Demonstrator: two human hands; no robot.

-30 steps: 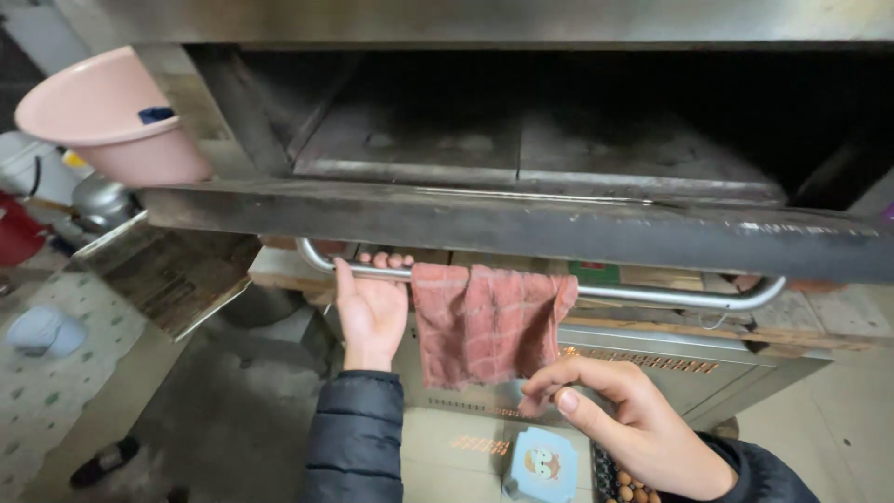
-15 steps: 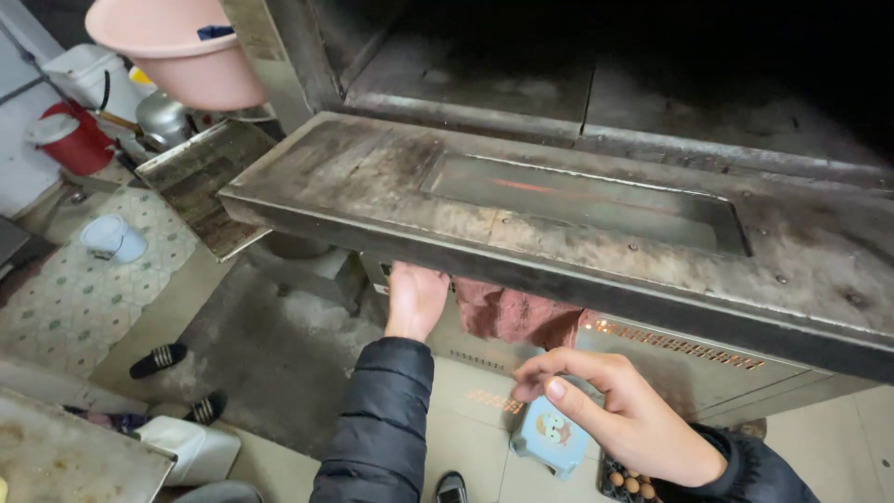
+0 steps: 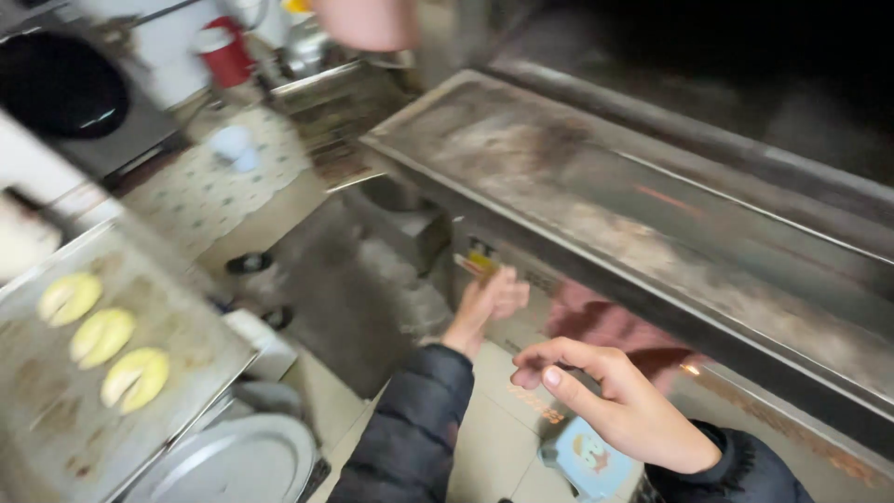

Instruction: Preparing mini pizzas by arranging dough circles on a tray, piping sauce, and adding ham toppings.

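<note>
We recorded the oven door [image 3: 652, 233] lowered flat, its stained inner face up, spanning from upper centre to the right edge. Our left hand [image 3: 489, 303] sat just under the door's front edge, fingers curled loosely; blur kept us from telling whether it gripped anything. Our right hand [image 3: 605, 401] hovered below the door, apart from it, fingers bent and spread, holding nothing. A red cloth [image 3: 605, 326] hung under the door edge between the two hands, near the left one. Below the right hand, on the floor, lay a small blue item [image 3: 591, 461].

To the left we noted a tray [image 3: 56, 419] carrying three pale yellow dough pieces [image 3: 102, 337] in a row. A round metal pan [image 3: 237, 461] sat beneath its near corner. Farther back stood a red can [image 3: 223, 54] and a pink basin [image 3: 372, 20], both blurred.
</note>
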